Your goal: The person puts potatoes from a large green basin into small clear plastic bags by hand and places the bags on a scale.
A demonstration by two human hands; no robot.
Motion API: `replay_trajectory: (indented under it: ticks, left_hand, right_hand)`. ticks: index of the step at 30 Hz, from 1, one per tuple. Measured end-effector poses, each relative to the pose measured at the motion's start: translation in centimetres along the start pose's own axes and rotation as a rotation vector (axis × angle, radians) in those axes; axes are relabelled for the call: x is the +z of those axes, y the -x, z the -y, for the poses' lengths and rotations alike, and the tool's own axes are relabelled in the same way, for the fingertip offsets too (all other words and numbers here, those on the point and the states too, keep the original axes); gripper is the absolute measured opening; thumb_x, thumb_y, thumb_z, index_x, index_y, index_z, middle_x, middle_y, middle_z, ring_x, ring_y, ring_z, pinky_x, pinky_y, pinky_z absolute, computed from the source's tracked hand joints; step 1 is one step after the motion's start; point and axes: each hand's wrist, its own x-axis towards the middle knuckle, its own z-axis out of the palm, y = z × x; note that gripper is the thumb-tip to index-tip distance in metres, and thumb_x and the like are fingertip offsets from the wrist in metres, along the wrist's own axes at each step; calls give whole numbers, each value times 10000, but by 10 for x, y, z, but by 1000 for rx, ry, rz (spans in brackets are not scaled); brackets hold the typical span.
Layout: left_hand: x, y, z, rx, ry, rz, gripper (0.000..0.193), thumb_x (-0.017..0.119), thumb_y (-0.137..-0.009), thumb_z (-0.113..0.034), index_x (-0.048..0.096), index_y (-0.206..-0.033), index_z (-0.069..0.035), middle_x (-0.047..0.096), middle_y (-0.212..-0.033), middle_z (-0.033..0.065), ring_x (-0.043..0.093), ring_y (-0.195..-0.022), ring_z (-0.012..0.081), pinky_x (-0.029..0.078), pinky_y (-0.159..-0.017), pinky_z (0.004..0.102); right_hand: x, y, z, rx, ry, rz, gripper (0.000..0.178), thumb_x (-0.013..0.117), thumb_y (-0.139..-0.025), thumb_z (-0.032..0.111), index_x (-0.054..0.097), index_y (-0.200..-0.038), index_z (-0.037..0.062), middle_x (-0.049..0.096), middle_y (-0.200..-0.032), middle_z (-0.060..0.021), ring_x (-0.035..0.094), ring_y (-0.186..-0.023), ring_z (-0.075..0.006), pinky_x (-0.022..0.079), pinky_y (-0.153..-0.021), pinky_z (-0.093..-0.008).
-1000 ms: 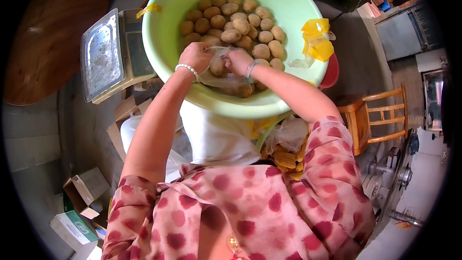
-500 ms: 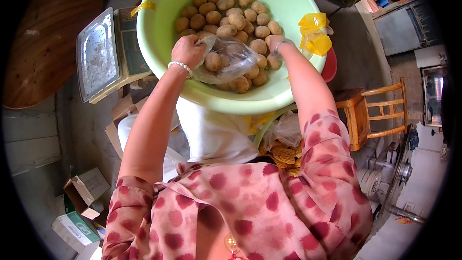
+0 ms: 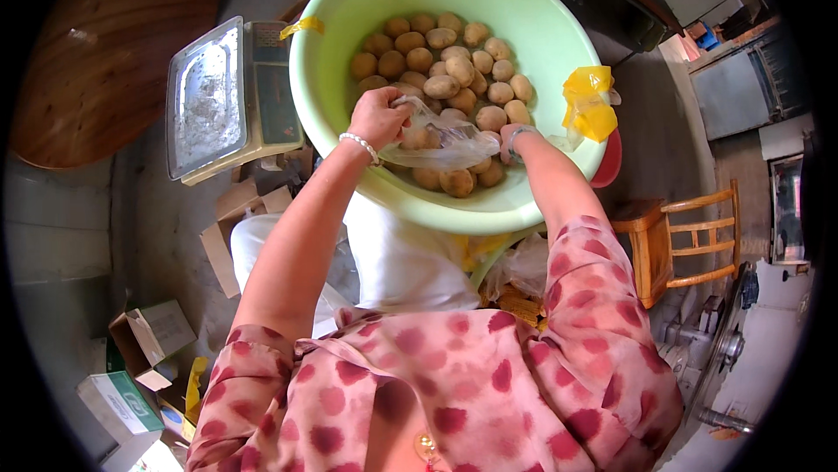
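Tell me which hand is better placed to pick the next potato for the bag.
The right hand, probably. It lies low among the potatoes in the green basin, beside the bag's open end. The left hand has its fingers closed on the bag's rim, holding it up.

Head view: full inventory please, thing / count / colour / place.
basin: one, pale green, top centre
kiwifruit: a few dozen, brown, piled in the basin
plastic bag: one, clear, over the pile, some fruit inside
scale: one, metal tray on top, left of the basin
yellow bag: one, on the basin's right rim
yellow tape: one strip, on the basin's left rim
wooden chair: one, light brown, right of the basin
wooden tabletop: one, dark brown, round, top left
cardboard boxes: several, on the floor, lower left
left hand: grips the bag's edge, white bead bracelet at the wrist
right hand: mostly hidden behind the bag, among the fruit
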Motion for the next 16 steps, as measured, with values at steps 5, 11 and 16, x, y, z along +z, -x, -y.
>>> replay_trajectory:
  ticks: [5,11,16]
  left_hand:
    - [-1,-4,7,32,-211,-1,258,612,-790,-249,652,-878,-10,592,-602,58,553,-530,130,456,-554,287]
    - [0,-3,5,61,-361,-91,331,594,-790,-327,658,-846,-7,622,-679,158,610,-653,282,471,-660,366]
    - [-2,-7,4,-25,-351,-133,369,579,-782,-361,661,-831,-5,629,-731,195,618,-736,323,469,-714,385]
  right_hand:
    - [8,-15,-6,-95,-32,-72,429,762,-592,273,677,-957,63,657,-977,-136,625,-900,-265,492,-791,-364]
    - [-1,-3,4,-66,-88,-56,408,737,-609,289,680,-937,53,658,-971,-141,628,-894,-263,487,-801,-366]
    - [-32,13,14,-16,75,-97,378,666,-699,284,666,-1012,72,654,-1005,-143,636,-920,-210,492,-800,-357]
